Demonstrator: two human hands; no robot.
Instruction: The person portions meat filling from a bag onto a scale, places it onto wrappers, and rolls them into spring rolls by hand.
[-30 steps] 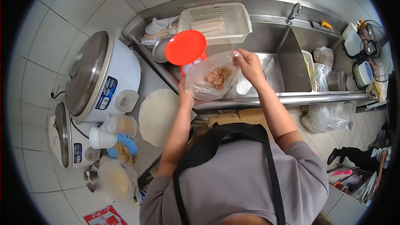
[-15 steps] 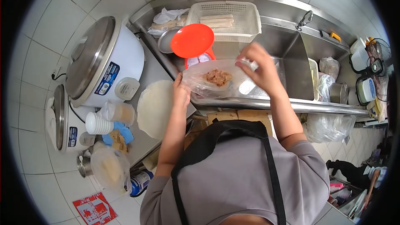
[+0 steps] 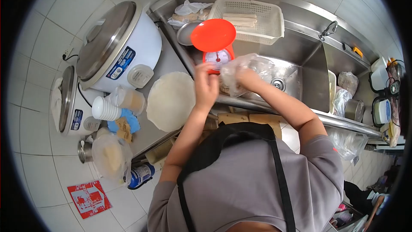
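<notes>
A clear plastic bag (image 3: 235, 72) is bunched up over the sink's front edge, its loose part spread toward the basin. My right hand (image 3: 249, 80) is closed on the bag's gathered film. Some brownish filling (image 3: 224, 87) shows faintly low in the bag, mostly hidden by crumpled plastic. Left of the bag, my left hand (image 3: 207, 86) is raised and apart from it, fingers stretched upward and a little blurred. Just behind the hands stands a red kitchen scale (image 3: 218, 56) with an orange-red pan (image 3: 213, 35) on top.
A white perforated basket (image 3: 270, 19) with pale sticks sits behind the scale. At left are a large rice cooker (image 3: 143, 38), a round pale sheet (image 3: 171, 101) and stacked white cups (image 3: 106, 108). The sink faucet (image 3: 328, 30) is at right. Another person (image 3: 358, 195) is at lower right.
The bag, earlier stretched flat between both hands with the filling plainly visible, is now crumpled in my right hand. My left hand has let go. The view has shifted.
</notes>
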